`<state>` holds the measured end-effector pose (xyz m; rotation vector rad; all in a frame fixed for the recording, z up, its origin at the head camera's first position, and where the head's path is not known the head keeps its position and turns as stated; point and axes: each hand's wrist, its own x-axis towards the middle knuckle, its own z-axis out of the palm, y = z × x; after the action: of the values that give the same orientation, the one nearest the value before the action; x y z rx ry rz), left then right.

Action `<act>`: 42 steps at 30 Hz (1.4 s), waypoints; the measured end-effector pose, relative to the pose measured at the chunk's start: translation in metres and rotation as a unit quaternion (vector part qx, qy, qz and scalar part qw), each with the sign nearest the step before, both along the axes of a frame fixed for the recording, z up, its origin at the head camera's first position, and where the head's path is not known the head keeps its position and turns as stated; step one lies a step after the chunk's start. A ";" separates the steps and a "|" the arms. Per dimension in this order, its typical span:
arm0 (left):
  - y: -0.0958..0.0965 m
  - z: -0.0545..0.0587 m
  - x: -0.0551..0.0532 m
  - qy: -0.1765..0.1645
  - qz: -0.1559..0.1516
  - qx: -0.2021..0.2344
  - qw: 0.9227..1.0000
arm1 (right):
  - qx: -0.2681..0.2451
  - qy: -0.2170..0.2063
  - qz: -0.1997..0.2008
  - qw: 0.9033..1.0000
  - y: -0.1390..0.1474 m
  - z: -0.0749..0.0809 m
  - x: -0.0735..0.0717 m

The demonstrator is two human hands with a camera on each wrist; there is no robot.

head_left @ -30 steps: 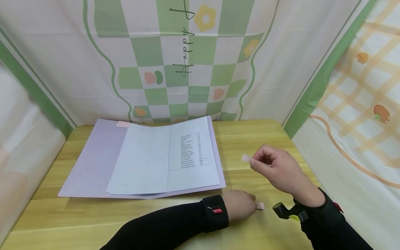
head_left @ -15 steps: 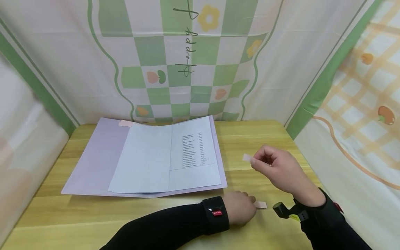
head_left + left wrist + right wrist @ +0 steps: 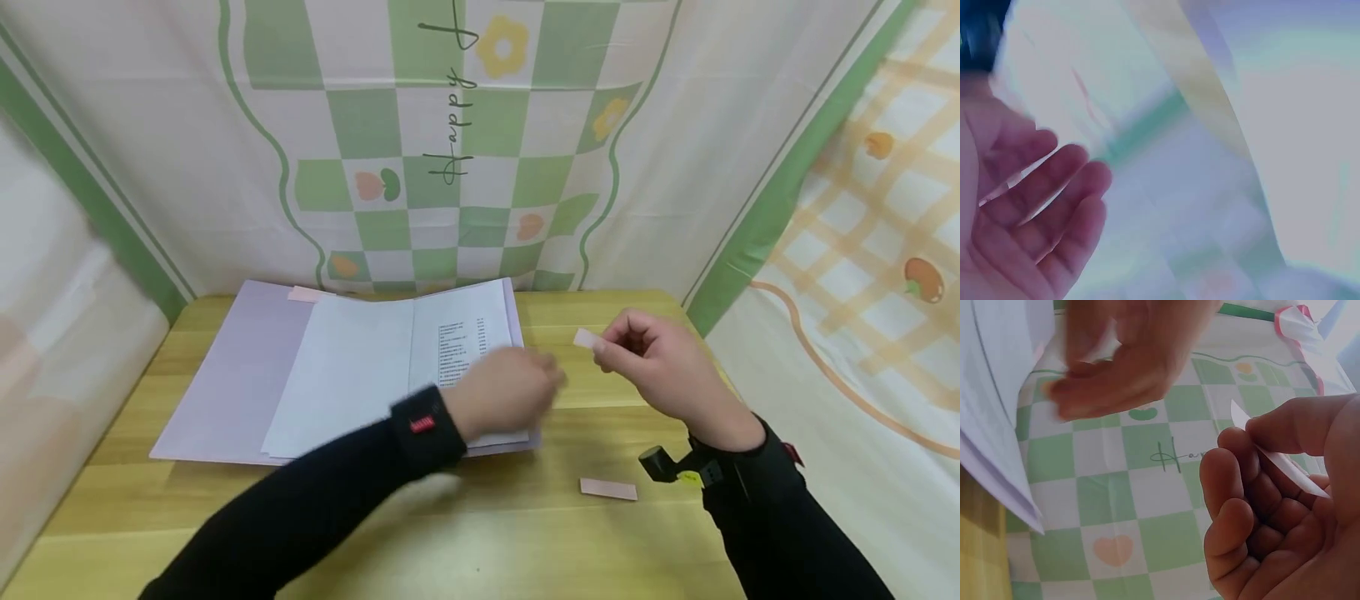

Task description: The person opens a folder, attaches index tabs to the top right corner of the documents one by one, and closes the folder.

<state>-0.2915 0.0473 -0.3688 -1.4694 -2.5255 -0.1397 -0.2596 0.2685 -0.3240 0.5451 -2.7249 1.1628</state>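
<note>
My right hand (image 3: 663,362) is raised over the right side of the table and pinches a small pale strip of paper (image 3: 586,338) between thumb and forefinger. In the right wrist view the strip (image 3: 1290,469) runs back toward the palm, the other fingers curled. Blurred by motion, my left hand (image 3: 510,390) passes over the right edge of the open lilac folder (image 3: 247,367). Its fingers (image 3: 1075,234) are loosely bent with nothing between them. White sheets (image 3: 341,375) lie in the folder, the right one printed with a list partly hidden by the left hand.
A pink paper strip (image 3: 608,489) lies on the wooden table (image 3: 360,533) in front of my right hand. Another pink piece (image 3: 309,294) shows at the folder's top edge. Patterned cloth (image 3: 480,142) hangs behind the table and along both sides.
My left hand has left the pink strip on the table, uncovering it, and moved up and left to the folder. The right hand has risen slightly with its strip.
</note>
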 end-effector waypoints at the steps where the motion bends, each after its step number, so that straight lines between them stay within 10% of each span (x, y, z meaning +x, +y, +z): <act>1: -0.012 0.004 -0.012 0.002 0.020 0.025 0.999 | -0.003 -0.002 0.000 1.000 -0.001 0.002 -0.004; 7: -0.067 0.000 -0.068 -0.066 0.147 0.138 0.977 | -0.035 -0.028 -0.007 0.999 -0.013 0.012 -0.028; 11: -0.083 -0.023 -0.087 -0.153 0.212 0.102 0.960 | -0.054 -0.033 -0.001 0.998 -0.024 0.012 -0.048; 23: -0.088 -0.068 -0.107 -0.237 0.219 0.025 0.946 | -0.153 -0.124 0.040 0.980 -0.067 -0.001 -0.114; 37: -0.097 -0.065 -0.124 -0.242 0.239 0.112 0.934 | -0.198 -0.270 0.029 0.942 -0.117 -0.056 -0.184; 42: -0.102 -0.055 -0.136 -0.249 0.257 0.186 0.915 | -0.219 -0.282 0.009 0.934 -0.111 -0.064 -0.204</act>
<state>-0.4276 -0.0543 -0.4237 -0.6470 -2.9468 -0.9476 -0.4634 0.1574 -0.3878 0.1886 -2.7167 2.1344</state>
